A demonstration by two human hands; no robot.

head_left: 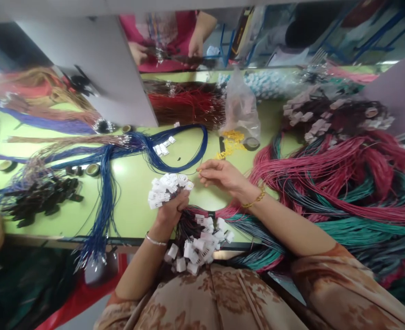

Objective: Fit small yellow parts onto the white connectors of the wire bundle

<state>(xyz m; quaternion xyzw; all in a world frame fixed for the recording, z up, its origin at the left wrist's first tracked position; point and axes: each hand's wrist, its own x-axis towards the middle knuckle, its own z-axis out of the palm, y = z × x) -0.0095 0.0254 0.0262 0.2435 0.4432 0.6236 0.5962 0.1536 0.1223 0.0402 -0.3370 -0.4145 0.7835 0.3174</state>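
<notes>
My left hand (172, 211) is closed round a bunch of wires topped by white plastic connectors (168, 187), which fan out above the fist. Just to its right, my right hand (219, 175) pinches a tiny yellow piece (199, 170) between thumb and fingertips; its exact shape is too small to make out. The two hands are apart. Below them, at the table edge against my body, lies another cluster of white connectors (199, 247) on dark wires. Loose yellow pieces (232, 137) are scattered beyond my right hand, beside a roll of tape (251, 143).
Pink and green wire bundles (326, 174) heap up on the right. Blue wires (108, 192) loop across the left and hang over the edge. A plastic bag (242, 103) stands behind the yellow pieces. Across the table, a person in pink (185, 34) handles something.
</notes>
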